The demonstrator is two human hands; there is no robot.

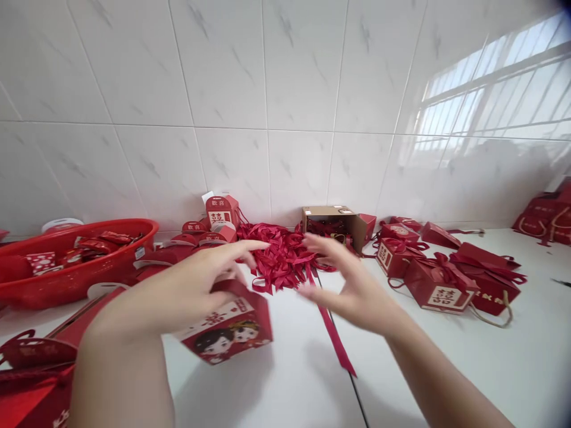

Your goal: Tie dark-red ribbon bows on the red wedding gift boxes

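Note:
A red gift box with two cartoon faces and a pale panel tilts under my left hand. Some of that hand's fingers curl at the top of the box, with the index finger stretched out; the grip is partly hidden. My right hand is blurred, its thumb and fingers apart and nothing between them. Beyond both hands lies a heap of dark red ribbons. One ribbon strip trails from the heap towards me, passing close to my right thumb.
At left stands a red plastic basin with small red packets. Several red boxes lie near it and behind my left arm. An open cardboard box sits by the tiled wall. Several ribbon-tied gift boxes stand at right on the white table.

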